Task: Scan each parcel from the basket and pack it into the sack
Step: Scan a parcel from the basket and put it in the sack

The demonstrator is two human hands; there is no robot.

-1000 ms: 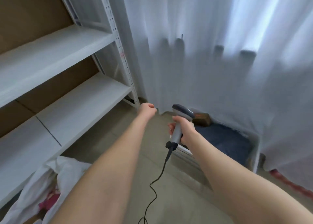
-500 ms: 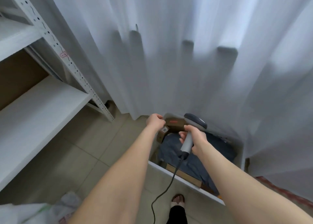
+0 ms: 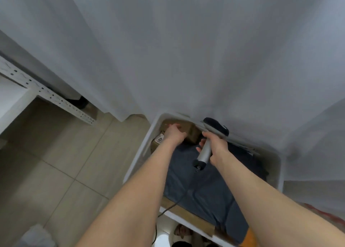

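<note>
A small box in the basket's far left corner bears a white label; its dark print is too blurred to read. The left hand, arm outstretched, lies on a larger brown box just beside it, fingers bent over the top. Blur hides whether they grasp it. The right hand clenches the scanner by its grey handle, head pointing away, above a dark blue cloth.
</note>
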